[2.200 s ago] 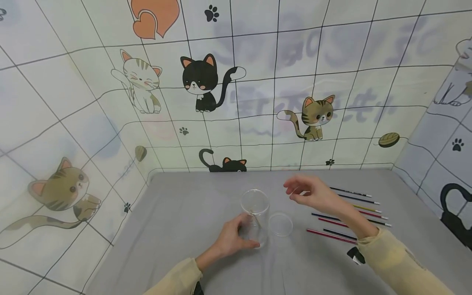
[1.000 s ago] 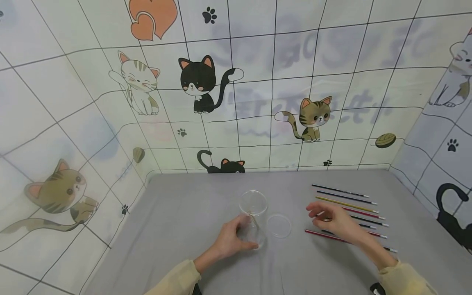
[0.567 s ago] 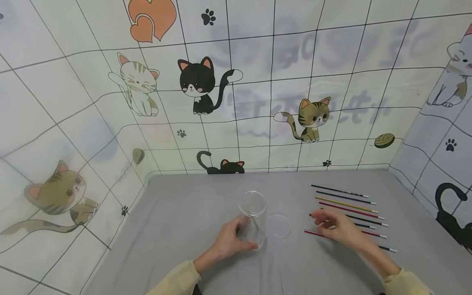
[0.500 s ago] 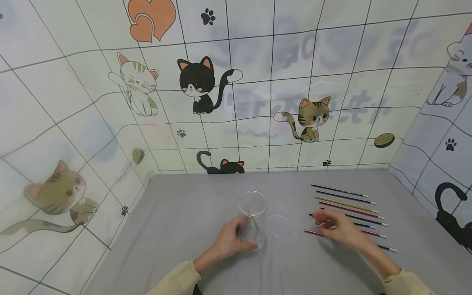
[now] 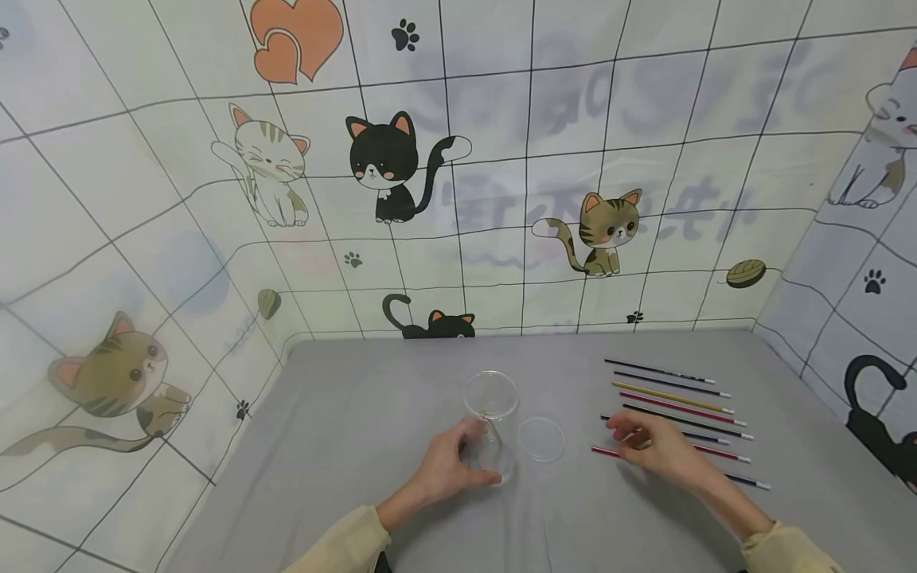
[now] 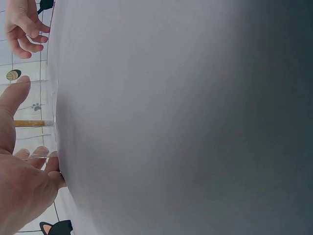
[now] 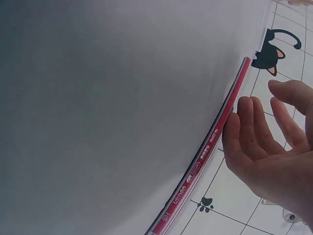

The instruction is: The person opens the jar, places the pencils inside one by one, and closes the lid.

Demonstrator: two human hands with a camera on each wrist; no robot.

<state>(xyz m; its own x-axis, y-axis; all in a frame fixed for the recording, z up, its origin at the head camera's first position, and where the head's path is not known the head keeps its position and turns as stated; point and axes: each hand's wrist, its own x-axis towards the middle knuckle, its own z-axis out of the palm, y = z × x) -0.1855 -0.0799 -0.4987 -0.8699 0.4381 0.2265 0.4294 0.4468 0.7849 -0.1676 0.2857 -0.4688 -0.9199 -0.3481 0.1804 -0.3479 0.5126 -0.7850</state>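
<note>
Lower centre, the left hand (image 5: 446,468) gripped a clear cup (image 5: 496,438); lower right, the right hand (image 5: 661,450) arched over pencils (image 5: 683,409), grip apart.

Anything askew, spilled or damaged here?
Nothing stands out: no spill or damage visible. The transparent cylindrical container stands upright, a yellow pencil leaning inside; the round transparent lid lies flat beside it. The red, yellow and dark pencils lie roughly parallel, partly hidden by the right hand.

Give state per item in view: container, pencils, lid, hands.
Clear container: upright, uncovered
Pencil in the container: eraser end down
Clear lid: off, lying flat
Loose pencils: lying flat, roughly parallel
Left hand: grips the container
Right hand: holds nothing, at the loose pencils
</note>
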